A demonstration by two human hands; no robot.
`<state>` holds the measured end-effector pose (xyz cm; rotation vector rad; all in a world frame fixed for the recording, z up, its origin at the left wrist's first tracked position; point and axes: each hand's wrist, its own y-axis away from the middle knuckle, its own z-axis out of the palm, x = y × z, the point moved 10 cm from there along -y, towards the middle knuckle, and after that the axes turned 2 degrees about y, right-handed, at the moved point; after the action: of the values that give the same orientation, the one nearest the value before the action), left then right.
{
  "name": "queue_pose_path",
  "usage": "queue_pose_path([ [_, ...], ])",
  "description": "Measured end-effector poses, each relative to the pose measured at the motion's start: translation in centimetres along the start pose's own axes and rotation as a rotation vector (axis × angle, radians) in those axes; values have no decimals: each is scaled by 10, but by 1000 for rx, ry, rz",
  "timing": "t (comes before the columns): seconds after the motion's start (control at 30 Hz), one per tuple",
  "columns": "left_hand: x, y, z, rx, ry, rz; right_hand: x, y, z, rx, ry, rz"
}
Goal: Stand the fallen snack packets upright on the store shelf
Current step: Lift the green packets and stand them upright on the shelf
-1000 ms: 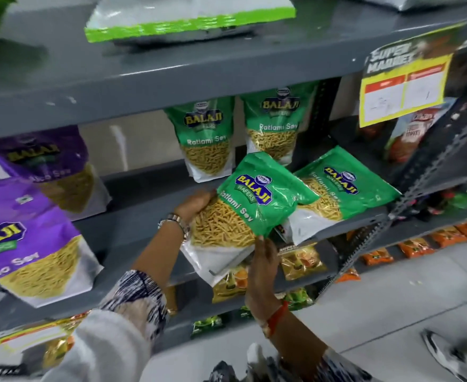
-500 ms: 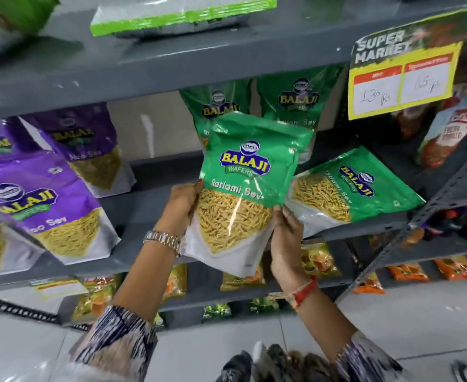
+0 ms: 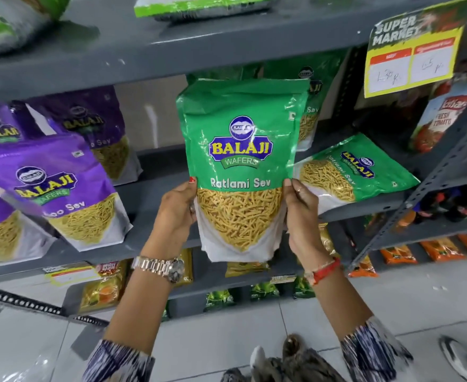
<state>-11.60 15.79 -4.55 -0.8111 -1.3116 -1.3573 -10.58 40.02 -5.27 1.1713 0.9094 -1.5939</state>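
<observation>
A green Balaji Ratlami Sev packet (image 3: 240,150) is held upright in front of the grey middle shelf (image 3: 155,186). My left hand (image 3: 176,210) grips its left edge and my right hand (image 3: 302,213) grips its right edge. Its bottom hangs below the shelf's front lip. A second green packet (image 3: 356,172) lies fallen on the shelf to the right, its top pointing right. Another green packet (image 3: 308,117) stands at the back, mostly hidden behind the held one.
Purple Balaji packets (image 3: 61,188) stand and lean on the shelf's left part. A yellow price sign (image 3: 411,53) hangs from the shelf above. A slanted metal brace (image 3: 433,172) crosses at right, by a tomato packet (image 3: 441,119). Small packets fill lower shelves.
The green packet has been turned from tilted to upright and raised in front of the shelf. Both hands now hold its sides. The camera has come closer.
</observation>
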Motion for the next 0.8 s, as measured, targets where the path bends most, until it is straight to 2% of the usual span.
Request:
queue_pose_path([
  [0.1, 1, -11, -13, 131, 38, 58, 2, -13, 22, -53, 63, -7],
  [0.17, 1, -20, -18, 160, 71, 84, 3, -22, 34, -82, 91, -23],
  [0.27, -1, -35, -21, 138, 97, 97, 9, -35, 51, -129, 114, 0],
  [0.47, 2, -60, -21, 79, 84, 133, 30, -47, 69, -166, 116, 171],
  [0.63, -8, -70, -26, 82, 120, 111, 29, -43, 76, -172, 156, 160],
  [0.73, -10, -68, -30, 157, 132, 120, 26, -43, 75, -174, 111, 168],
  [0.8, -3, -62, -39, 274, 190, 183, 20, -44, 67, -134, 44, 163],
])
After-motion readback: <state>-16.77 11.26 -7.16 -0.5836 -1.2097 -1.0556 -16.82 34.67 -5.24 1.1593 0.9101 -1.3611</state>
